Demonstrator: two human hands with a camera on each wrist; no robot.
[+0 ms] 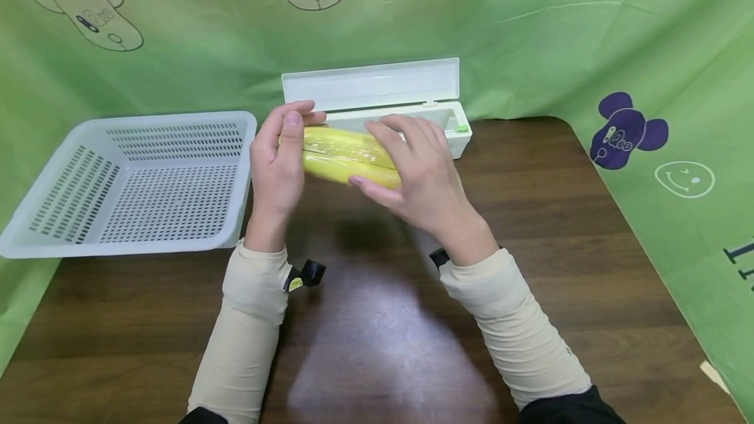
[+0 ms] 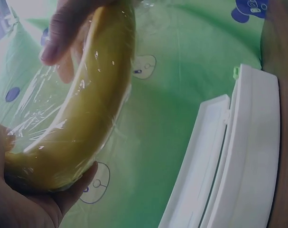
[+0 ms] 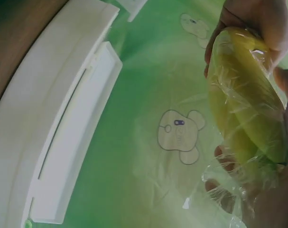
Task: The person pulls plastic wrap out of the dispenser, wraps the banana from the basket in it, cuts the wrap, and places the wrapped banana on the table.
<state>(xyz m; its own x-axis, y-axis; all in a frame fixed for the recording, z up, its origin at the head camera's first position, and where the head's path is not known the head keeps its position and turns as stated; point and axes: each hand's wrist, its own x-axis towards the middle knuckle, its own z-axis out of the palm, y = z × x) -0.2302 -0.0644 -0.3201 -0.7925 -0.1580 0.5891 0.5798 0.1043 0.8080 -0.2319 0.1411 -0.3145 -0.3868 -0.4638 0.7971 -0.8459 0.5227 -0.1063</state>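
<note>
Yellow bananas (image 1: 344,152) in clear plastic wrap (image 3: 227,178) are held up between both hands, over the table. My left hand (image 1: 280,156) grips their left end, thumb in front and fingers behind. At the right end my right hand (image 1: 421,165) holds them, with its thumb below and its fingers over the top. The left wrist view shows the curved banana (image 2: 94,99) close up, its film shiny and creased. In the right wrist view, loose crumpled film hangs around the end by the right hand.
Behind the hands stands a long white box (image 1: 459,142) with its lid (image 1: 377,86) raised and a small green piece (image 1: 462,128) at its right end. A white slotted basket (image 1: 235,234) sits at the left. Green printed cloth (image 1: 194,31) hangs behind the wooden table (image 1: 559,247).
</note>
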